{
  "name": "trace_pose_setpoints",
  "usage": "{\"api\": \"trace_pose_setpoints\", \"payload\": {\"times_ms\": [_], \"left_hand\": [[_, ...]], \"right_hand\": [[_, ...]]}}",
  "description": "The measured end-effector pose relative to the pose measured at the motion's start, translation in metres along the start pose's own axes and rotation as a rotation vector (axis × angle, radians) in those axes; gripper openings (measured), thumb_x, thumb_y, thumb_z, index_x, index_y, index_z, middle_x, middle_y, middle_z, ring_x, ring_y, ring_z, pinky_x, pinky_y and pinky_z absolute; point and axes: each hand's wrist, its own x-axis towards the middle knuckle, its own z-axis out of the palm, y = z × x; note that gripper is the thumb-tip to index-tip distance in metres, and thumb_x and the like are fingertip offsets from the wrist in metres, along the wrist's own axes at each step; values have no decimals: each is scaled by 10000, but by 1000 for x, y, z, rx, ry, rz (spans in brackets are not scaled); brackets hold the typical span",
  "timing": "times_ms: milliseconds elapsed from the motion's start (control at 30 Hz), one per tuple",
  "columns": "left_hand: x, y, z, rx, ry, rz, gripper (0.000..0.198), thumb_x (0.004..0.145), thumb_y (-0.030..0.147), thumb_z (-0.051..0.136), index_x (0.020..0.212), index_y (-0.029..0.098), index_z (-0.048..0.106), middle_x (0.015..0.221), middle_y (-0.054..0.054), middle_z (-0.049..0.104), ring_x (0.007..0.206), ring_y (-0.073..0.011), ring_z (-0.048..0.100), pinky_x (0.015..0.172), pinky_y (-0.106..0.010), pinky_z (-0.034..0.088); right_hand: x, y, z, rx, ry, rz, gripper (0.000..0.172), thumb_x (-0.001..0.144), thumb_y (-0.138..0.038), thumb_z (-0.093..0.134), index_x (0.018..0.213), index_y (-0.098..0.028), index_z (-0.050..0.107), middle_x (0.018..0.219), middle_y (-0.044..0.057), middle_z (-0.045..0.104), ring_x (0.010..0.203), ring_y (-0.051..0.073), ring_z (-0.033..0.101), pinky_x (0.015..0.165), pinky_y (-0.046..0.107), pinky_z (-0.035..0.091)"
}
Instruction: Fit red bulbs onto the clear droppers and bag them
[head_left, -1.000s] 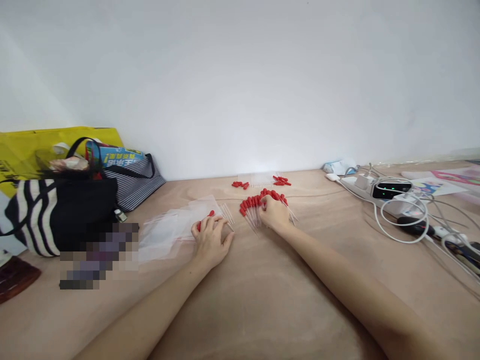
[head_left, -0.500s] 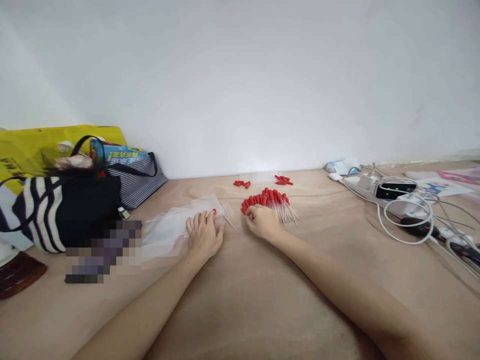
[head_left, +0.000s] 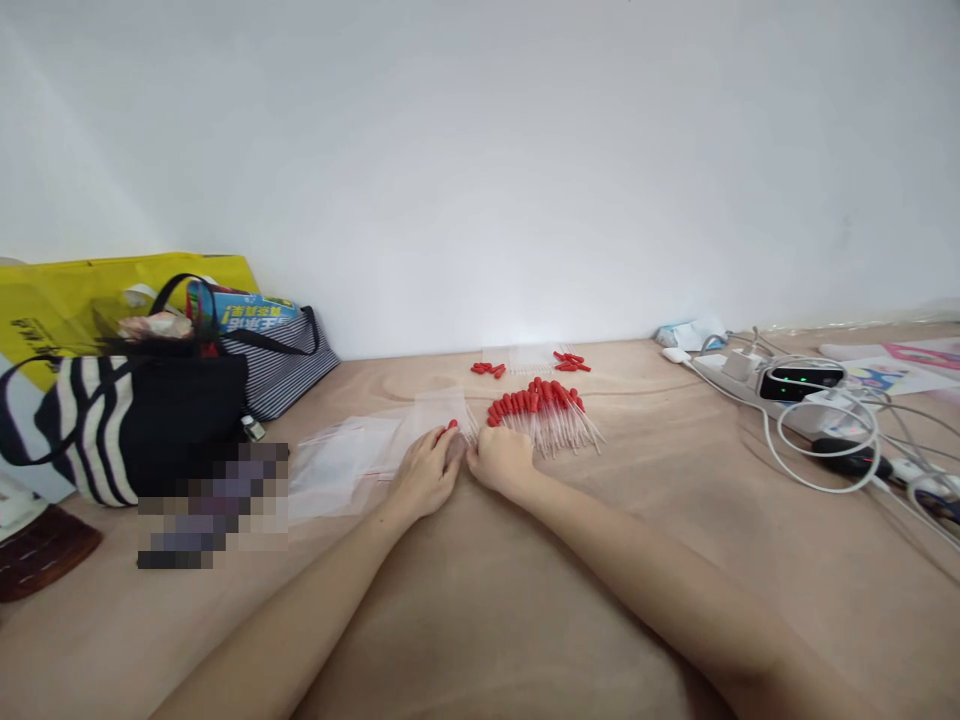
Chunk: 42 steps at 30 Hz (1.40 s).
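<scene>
My left hand (head_left: 429, 470) is closed, with a red rubber bulb (head_left: 451, 424) showing at its fingertips. It lies at the right edge of the clear plastic bags (head_left: 337, 462). My right hand (head_left: 502, 460) is curled with its fingertips hidden, close beside my left hand. Whatever it pinches cannot be made out. A few thin clear tubes (head_left: 470, 418) show just beyond and between the hands. To the right of my right hand, many droppers (head_left: 559, 410) with red bulbs and clear stems lie fanned out on the table.
Further back lie small groups of loose red bulbs (head_left: 487, 369) and a row of clear tubes (head_left: 532, 362) by the wall. Bags, including a black striped one (head_left: 172, 420), crowd the left. A power strip (head_left: 724, 373) with tangled white cables (head_left: 776, 445) occupies the right.
My right hand has moved left and towards me, away from the droppers to beside my left hand. My left hand has drawn its fingers in and moved slightly right with the red bulb.
</scene>
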Motion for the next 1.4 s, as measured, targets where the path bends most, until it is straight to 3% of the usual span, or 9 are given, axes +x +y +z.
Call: {"api": "trace_pose_setpoints", "payload": {"times_ms": [133, 367, 533, 700, 800, 1067, 1200, 1267, 1400], "left_hand": [[1, 3, 0, -53, -5, 62, 404, 825, 238, 408, 1217, 144, 427, 1217, -119, 485, 1110, -216, 458, 944, -349, 353], [0, 4, 0, 122, 40, -208, 461, 829, 374, 417, 1211, 115, 413, 1131, -149, 536, 1050, -270, 482, 877, -368, 358], [1, 8, -7, 133, 60, -324, 500, 794, 411, 466, 1198, 123, 404, 1156, -126, 520, 1077, -270, 447, 894, -356, 328], [-1, 15, -15, 145, 122, -377, 315, 733, 399, 541, 940, 163, 521, 1008, -91, 562, 1000, -268, 472, 843, -364, 355], [-4, 16, -16, 161, 129, -338, 193, 738, 372, 539, 774, 182, 539, 947, -77, 558, 962, -266, 480, 819, -371, 362], [-6, 9, -12, 164, 229, -194, 103, 751, 257, 530, 689, 176, 533, 934, -84, 573, 915, -255, 497, 799, -377, 380], [-7, 12, -14, 122, 359, -113, 149, 785, 271, 492, 676, 175, 526, 968, -109, 571, 948, -271, 485, 829, -407, 369], [-9, 18, -14, 26, 400, -8, 154, 816, 268, 445, 717, 173, 516, 967, -109, 570, 956, -260, 483, 840, -402, 369], [-16, 36, -10, -234, 283, 174, 164, 868, 271, 368, 795, 180, 484, 826, -59, 585, 817, -202, 532, 743, -337, 417]], "right_hand": [[-13, 10, -6, -14, -22, -2, 289, 772, -333, 444, 836, -144, 652, 819, 136, 667, 761, 244, 629, 612, 318, 445], [-36, 29, -17, -20, -85, 3, 273, 770, -338, 442, 751, -168, 654, 798, 119, 670, 766, 236, 623, 616, 312, 426], [-42, 41, -19, -22, -81, 14, 260, 762, -378, 458, 776, -181, 628, 779, 81, 670, 758, 230, 620, 622, 314, 415], [-38, 40, -17, 13, -46, 29, 318, 769, -451, 457, 828, -178, 609, 832, 72, 667, 794, 228, 613, 639, 314, 415], [-36, 37, -16, -6, -59, 36, 291, 797, -381, 425, 840, -167, 617, 853, 89, 666, 805, 229, 611, 638, 313, 411], [-47, 46, -15, -36, -31, -19, 255, 829, -276, 386, 900, -112, 568, 900, 135, 634, 787, 232, 597, 602, 300, 389], [-55, 77, -13, 124, 153, -90, 171, 841, -262, 376, 845, -163, 514, 858, 91, 609, 772, 199, 567, 597, 271, 377], [-56, 95, -11, 249, 277, -178, 132, 834, -227, 366, 784, -172, 476, 802, 83, 586, 750, 185, 544, 620, 272, 386], [-57, 112, -5, 495, 365, -238, 87, 816, -178, 374, 749, -188, 429, 674, 38, 550, 607, 153, 506, 565, 260, 390]]}}
